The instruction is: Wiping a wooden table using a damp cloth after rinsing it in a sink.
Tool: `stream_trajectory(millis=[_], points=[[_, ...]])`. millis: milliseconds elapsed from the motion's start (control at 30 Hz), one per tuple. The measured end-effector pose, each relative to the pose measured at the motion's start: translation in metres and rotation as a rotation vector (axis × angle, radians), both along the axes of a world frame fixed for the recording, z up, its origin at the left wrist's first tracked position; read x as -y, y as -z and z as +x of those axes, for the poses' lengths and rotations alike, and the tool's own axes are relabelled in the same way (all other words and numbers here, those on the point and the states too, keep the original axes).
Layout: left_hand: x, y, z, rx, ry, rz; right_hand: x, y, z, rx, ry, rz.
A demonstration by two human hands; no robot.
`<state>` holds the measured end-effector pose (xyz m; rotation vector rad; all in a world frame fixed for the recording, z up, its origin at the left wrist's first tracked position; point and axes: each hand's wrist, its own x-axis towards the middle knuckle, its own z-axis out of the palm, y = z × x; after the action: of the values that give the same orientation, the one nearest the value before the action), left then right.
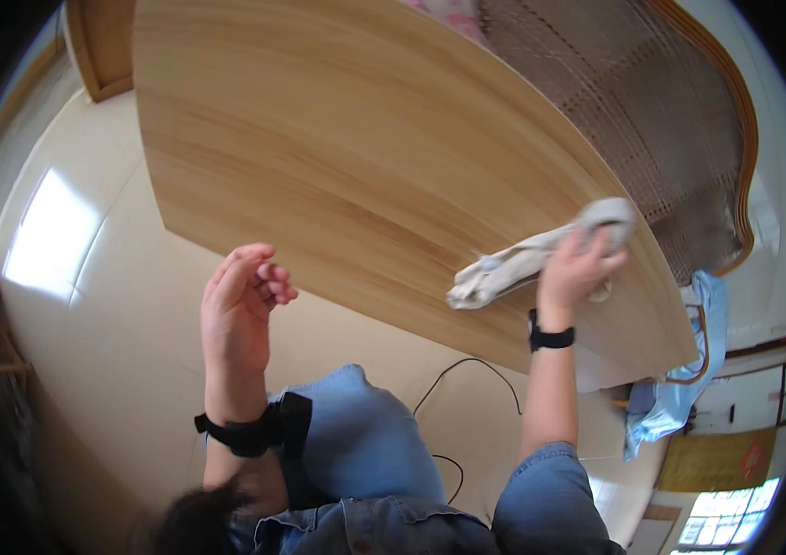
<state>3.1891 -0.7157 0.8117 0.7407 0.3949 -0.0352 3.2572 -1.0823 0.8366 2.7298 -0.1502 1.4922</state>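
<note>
A white cloth [511, 267] is bunched under my right hand [577, 267], which presses it onto the light wood-grain panel [365, 132] towards its right end. The cloth trails left from my fingers and blurs slightly at its far side. My left hand [246, 288] is raised beside the panel's near edge, palm turned inward and fingers loosely curled apart, with nothing in it. Each of my wrists wears a black band.
Behind the panel stands a wood-framed seat or headboard [670, 104] with a brown woven surface. Light blue fabric [694, 368] hangs past the right end. A thin black cable [469, 361] lies on the pale tiled floor [136, 347]. A wooden door or cabinet [105, 48] stands at the far left.
</note>
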Motion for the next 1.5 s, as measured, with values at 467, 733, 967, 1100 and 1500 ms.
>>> stream_trajectory(millis=[467, 733, 967, 1100, 1500], points=[[-0.07, 0.028, -0.02, -0.094, 0.075, -0.232, -0.219, 0.138, -0.013, -0.477, -0.575, -0.52], [-0.106, 0.04, -0.029, -0.093, 0.078, -0.273, -0.228, 0.015, 0.036, 0.057, -0.078, -0.037], [-0.135, 0.036, -0.026, -0.089, 0.017, -0.253, -0.307, 0.124, 0.041, -0.423, -0.475, -0.671], [-0.179, 0.039, -0.034, -0.058, -0.079, -0.263, -0.324, 0.131, 0.022, -0.641, -0.662, -0.653], [-0.254, 0.056, -0.049, -0.129, -0.3, -0.28, -0.52, 0.032, 0.08, -0.08, -0.459, -0.542]])
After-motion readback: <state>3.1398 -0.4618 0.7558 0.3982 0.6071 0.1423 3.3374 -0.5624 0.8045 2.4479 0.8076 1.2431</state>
